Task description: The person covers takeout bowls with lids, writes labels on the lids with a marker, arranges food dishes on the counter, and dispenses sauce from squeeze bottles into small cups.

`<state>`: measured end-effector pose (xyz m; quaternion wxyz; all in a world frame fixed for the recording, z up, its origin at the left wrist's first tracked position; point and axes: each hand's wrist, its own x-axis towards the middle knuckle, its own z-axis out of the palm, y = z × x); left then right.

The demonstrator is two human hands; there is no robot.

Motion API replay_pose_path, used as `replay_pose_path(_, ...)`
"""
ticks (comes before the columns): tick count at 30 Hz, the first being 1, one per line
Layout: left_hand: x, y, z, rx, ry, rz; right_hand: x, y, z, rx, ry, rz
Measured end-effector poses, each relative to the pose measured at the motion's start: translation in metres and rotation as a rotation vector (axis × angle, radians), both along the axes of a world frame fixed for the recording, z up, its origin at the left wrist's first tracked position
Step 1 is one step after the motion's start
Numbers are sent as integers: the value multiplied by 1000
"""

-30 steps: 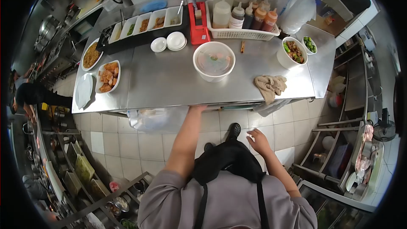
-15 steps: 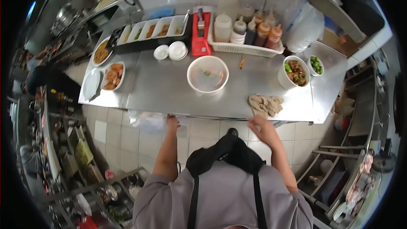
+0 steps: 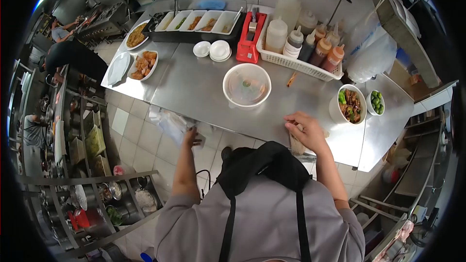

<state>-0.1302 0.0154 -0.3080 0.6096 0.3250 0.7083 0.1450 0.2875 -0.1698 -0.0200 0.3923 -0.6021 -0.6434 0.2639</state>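
A beige cloth (image 3: pixel 297 144) lies at the near edge of the steel table (image 3: pixel 194 87), mostly hidden under the right hand (image 3: pixel 306 131), whose fingers (image 3: pixel 291 125) lie spread flat on it, not clenched. The left hand (image 3: pixel 191 137) is just below the near edge, its fingers closed on clear plastic bags (image 3: pixel 170 122) hanging there. Further in, at the middle of the table, stands a lidded white bowl (image 3: pixel 246 86). Toward the right edge sit a bowl of meat and greens (image 3: pixel 349 104) and a small cup of green pieces (image 3: pixel 376 102). Along the far edge are a white basket of sauce bottles (image 3: pixel 303 48), a red holder (image 3: pixel 248 43) and small white dishes (image 3: pixel 213 49).
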Motion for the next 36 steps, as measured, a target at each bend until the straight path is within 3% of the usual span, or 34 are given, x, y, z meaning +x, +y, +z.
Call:
replay_pose_path(3, 9, 4, 54, -191, 32, -487, -6, 21, -9, -32, 116, -55)
replay_pose_path(4, 24, -8, 108, -80, -44, -555, -8, 33, -16, -50, 157, -95)
replay_pose_path(6, 52, -20, 191, 178, -303, -557, -13, 60, -37, 43, 217, -182)
replay_pose_path(8, 85, -19, 244, 548, -330, -509, -20, 82, -39, 121, 217, -233)
replay_pose_path(10, 133, -8, 253, 885, -173, -333, -27, 111, -32, 220, 165, -247)
replay_pose_path(12, 172, 12, 255, 1405, 112, -511, -34, 139, -33, 228, 122, -254)
replay_pose_path(13, 188, 20, 247, 1365, 175, -558, -39, 149, -35, 234, 102, -258)
replay_pose_path(16, 216, 28, 240, 1372, 355, -660, -53, 160, -44, 69, -498, -294)
replay_pose_path(22, 217, 17, 233, 1420, 377, -783, -50, 156, -43, 33, -394, -374)
replay_pose_path(25, 234, 8, 235, 1404, 406, -824, -18, 203, -32, 137, -179, -485)
replay_pose_path(27, 245, 4, 246, 1354, 414, -882, -14, 245, -16, 5, -268, -557)
replay_pose_path(29, 249, 6, 244, 1338, 352, -867, 5, 297, -46, -104, -408, -521)
replay_pose_path(32, 246, 20, 233, 1301, 192, -802, 4, 320, -39, -143, -501, -473)
replay_pose_path(36, 221, 44, 232, 1140, -29, -616, 11, 330, -28, -449, -25, -381)
